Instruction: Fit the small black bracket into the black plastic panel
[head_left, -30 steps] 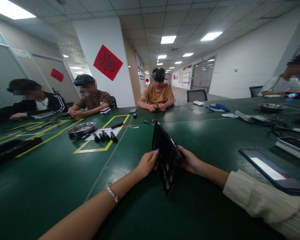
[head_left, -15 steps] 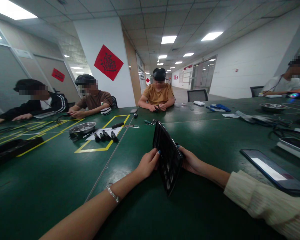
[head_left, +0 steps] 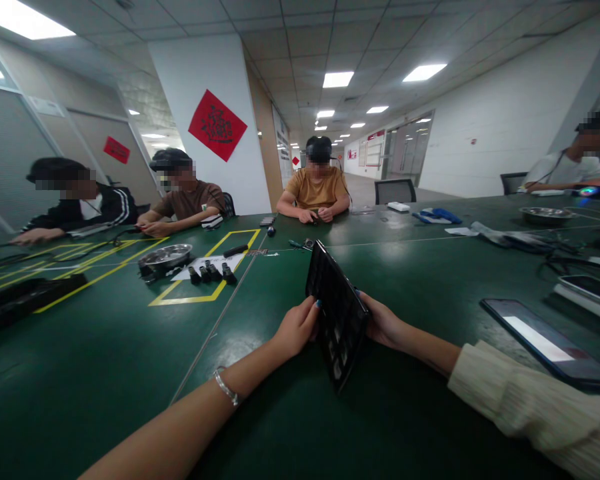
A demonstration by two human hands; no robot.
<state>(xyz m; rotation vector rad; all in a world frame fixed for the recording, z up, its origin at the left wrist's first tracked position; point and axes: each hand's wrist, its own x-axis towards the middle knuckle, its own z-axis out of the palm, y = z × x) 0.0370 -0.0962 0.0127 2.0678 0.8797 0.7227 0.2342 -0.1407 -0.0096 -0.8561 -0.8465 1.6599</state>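
A black gridded tray (head_left: 337, 313) stands tilted on its edge on the green table (head_left: 105, 360), right in front of me. My left hand (head_left: 295, 328) grips its left side, fingers curled over the face. My right hand (head_left: 383, 321) holds the right side from behind, its palm mostly hidden by the tray. A bracelet sits on my left wrist and a cream knit sleeve covers my right forearm.
A dark phone (head_left: 545, 340) lies at the right. A metal bowl (head_left: 169, 255) and several small black parts (head_left: 211, 272) sit inside yellow tape lines at the left. Several people sit around the table's far side. Cables and another bowl (head_left: 543, 214) lie far right.
The tray has tipped very slightly between my hands. The person at far left has shifted an arm on the table.
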